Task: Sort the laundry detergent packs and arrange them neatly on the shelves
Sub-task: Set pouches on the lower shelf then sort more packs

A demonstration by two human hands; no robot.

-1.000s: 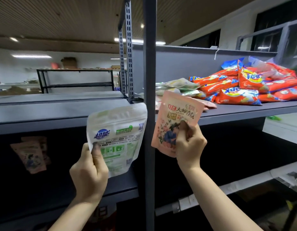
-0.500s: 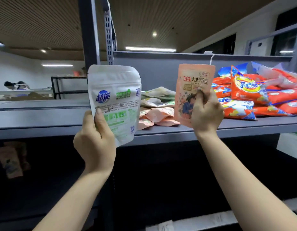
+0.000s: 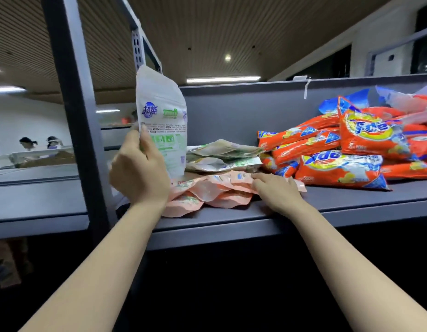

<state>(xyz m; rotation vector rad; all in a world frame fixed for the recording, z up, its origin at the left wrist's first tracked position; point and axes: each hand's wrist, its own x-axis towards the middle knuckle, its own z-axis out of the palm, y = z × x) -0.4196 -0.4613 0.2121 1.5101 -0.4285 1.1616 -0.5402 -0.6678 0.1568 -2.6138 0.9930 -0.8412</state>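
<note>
White packs: one tall white-and-green plastic detergent pouch is held upright above the grey metal shelf, near its left front edge; about three more flat white-and-green pouches are stacked behind the pink ones, the exact count not being clear.
Pink packs: a loose heap of roughly four soft pink pouches is laid at the shelf's front edge.
Orange packs: at least seven glossy orange detergent bags are piled toward the shelf's right end, against the back wall.
Left hand: the upright pouch is gripped at its lower left edge, thumb across the front.
Right hand: fingers are extended nearly flat and rested on the pink heap; nothing is gripped.
</note>
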